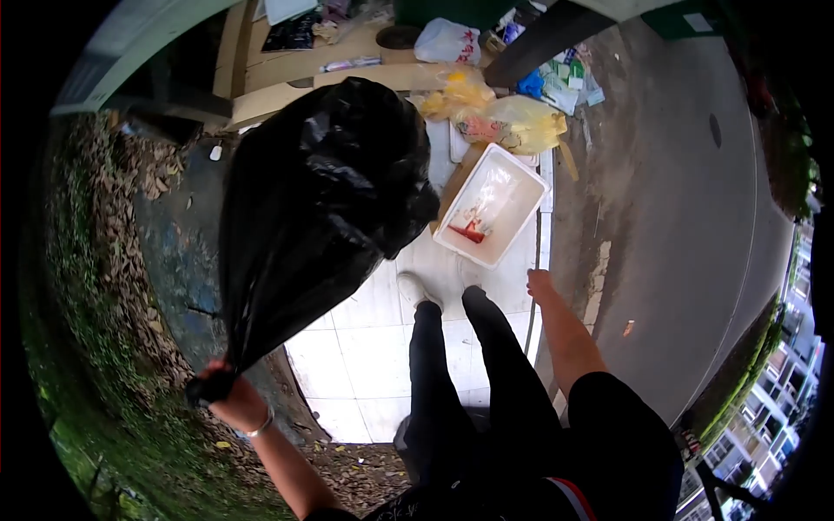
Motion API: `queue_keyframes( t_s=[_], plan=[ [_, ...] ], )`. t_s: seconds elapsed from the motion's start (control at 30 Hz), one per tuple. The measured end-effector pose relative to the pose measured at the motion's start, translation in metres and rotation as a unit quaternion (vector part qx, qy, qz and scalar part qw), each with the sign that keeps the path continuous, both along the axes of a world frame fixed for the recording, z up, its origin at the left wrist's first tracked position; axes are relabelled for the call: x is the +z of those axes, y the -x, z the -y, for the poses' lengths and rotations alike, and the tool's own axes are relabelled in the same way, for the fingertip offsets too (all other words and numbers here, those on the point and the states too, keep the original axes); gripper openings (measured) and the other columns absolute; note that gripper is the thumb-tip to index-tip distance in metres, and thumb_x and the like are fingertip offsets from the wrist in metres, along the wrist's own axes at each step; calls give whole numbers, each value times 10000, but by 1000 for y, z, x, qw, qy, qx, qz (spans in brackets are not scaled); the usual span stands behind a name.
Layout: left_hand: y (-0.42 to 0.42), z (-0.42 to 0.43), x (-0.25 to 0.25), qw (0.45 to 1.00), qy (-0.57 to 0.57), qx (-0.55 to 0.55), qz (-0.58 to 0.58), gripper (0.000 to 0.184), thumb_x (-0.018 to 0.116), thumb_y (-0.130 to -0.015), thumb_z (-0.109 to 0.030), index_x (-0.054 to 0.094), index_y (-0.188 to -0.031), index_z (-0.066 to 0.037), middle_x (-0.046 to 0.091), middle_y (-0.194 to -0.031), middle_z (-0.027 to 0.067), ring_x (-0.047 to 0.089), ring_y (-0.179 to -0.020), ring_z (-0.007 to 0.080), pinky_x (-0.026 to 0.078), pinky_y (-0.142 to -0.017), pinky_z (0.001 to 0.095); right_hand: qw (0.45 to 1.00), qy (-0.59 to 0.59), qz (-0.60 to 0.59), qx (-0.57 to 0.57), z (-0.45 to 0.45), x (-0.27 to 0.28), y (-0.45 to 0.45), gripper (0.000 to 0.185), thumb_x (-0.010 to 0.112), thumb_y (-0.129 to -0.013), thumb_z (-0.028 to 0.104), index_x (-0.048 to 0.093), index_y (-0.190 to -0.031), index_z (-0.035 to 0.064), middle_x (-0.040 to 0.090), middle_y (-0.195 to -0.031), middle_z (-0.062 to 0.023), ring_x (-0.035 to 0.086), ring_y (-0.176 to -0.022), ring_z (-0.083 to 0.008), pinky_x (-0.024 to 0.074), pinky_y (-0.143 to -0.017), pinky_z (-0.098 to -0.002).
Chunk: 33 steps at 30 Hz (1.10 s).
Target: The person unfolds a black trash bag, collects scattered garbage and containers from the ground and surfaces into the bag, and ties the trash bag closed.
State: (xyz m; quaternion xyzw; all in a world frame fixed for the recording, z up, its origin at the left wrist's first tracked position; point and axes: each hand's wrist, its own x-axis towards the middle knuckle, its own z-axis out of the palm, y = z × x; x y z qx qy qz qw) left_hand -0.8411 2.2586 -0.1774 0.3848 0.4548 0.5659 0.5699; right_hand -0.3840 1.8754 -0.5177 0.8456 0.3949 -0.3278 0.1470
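My left hand (234, 401) is closed around the gathered neck of a large, full black garbage bag (326, 191), with the knotted end sticking out past the fingers. The bag bulges up and to the right, over the pale tiles. On the right, my right hand (539, 284) has its fingers curled together near the pavement edge; whether anything thin is in it I cannot make out. Just above that hand, a white foam box (495, 204) stands tilted, with red and white scraps inside. Yellow plastic bags (512, 124) lie behind the box.
Loose litter and a white plastic bag (447, 42) lie at the top by a dark post (552, 39). A grey road (678, 200) runs along the right. Leaf-strewn ground (130, 252) borders the left. My feet are on white tiles (373, 356).
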Motion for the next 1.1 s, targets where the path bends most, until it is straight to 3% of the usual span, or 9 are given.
queue_keyframes(
  t_s=[0.07,0.1,0.17,0.23,0.33,0.63,0.73,0.93,1.1],
  plan=[
    [-10,-2,-16,996,33,-58,53,170,393,-809,-230,494,-812,-94,496,-812,36,432,-722,155,334,-744,301,968,-98,-30,-228,1,-58,9,346,482,-710,312,503,-750,-32,528,-630,-162,525,-506,-247,429,-456,-336],
    [-12,0,-23,996,64,-30,63,169,396,-810,-234,496,-802,-99,489,-816,34,420,-716,150,326,-747,290,878,-141,0,-458,-18,-69,11,502,514,-681,379,483,-888,-77,536,-798,-229,541,-661,-318,444,-590,-352],
    [-16,4,-35,995,94,-18,41,166,390,-814,-206,497,-801,-79,483,-827,36,423,-710,144,331,-739,289,841,-120,-28,-527,-84,-23,-1,685,516,-675,417,347,-1074,-114,433,-1020,-287,407,-1012,-331,332,-837,-334],
    [-18,8,-46,994,87,-53,33,179,378,-819,-191,495,-815,-55,478,-839,37,427,-715,134,337,-738,286,819,-181,-22,-544,-84,-74,-16,677,556,-666,365,330,-1077,-123,438,-1021,-278,421,-993,-334,334,-834,-312],
    [-36,10,-47,996,86,-19,-20,187,372,-824,-196,489,-806,-52,476,-834,35,420,-699,131,345,-733,290,824,-167,-33,-541,-63,-150,-31,514,588,-654,291,388,-1006,-27,521,-796,-167,541,-592,-215,438,-446,-283],
    [-29,1,-16,997,60,-50,3,267,383,-818,-262,523,-867,-39,537,-869,72,481,-822,194,338,-798,361,826,-78,-219,-514,-121,-33,9,239,519,-638,217,486,-572,-11,427,-415,-65,383,-290,-132,294,-261,-250],
    [-56,-14,3,983,91,136,-81,389,302,-831,-247,418,-1053,50,515,-918,126,476,-868,223,339,-820,332,778,-48,-283,-558,-98,8,45,256,510,-644,242,445,-511,34,412,-398,-55,375,-281,-134,278,-252,-253],
    [-73,-9,10,991,68,37,-113,365,359,-808,-254,497,-930,61,547,-823,130,514,-758,189,405,-712,298,663,-21,-348,-663,-56,81,146,221,506,-660,245,477,-612,31,419,-438,-43,375,-322,-121,289,-272,-225],
    [-67,-4,16,991,20,3,-131,272,346,-817,-204,487,-864,24,538,-915,150,516,-792,195,398,-740,284,740,47,-412,-529,-60,121,237,241,487,-663,228,479,-638,-12,450,-474,-76,378,-310,-119,283,-256,-231]
  ],
)
